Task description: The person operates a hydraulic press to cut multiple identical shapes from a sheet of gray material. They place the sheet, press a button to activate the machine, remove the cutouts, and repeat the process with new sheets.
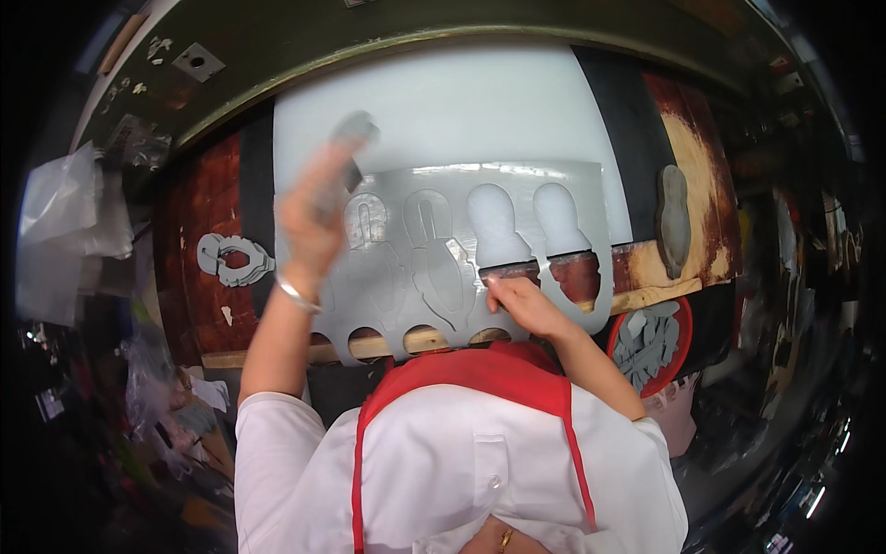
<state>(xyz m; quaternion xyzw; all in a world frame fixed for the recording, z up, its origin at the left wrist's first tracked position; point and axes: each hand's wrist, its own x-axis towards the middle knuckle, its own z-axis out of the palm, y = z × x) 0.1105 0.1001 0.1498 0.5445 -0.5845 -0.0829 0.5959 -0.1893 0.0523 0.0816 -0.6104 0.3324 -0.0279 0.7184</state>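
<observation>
A grey sheet [443,305] lies across a white board [443,102], with two sole-shaped holes at its right and scored sole outlines in its middle. Raised over the sheet's left part, my left hand [318,203] is blurred by motion, its fingers closed round a grey piece [358,127] with a rounded end; its exact kind is too smeared to tell. My right hand [524,305] bends its fingers onto the sheet near its front edge, beside the lower part of the holes. The fingertips are partly hidden.
Grey cut pieces [235,259] lie stacked on the reddish wood at left. A sole-shaped grey-brown block [675,222] rests at right. Below it, a red basin [687,337] holds grey scraps. A green machine beam [443,20] spans the back. Clear plastic bags [69,208] hang at left.
</observation>
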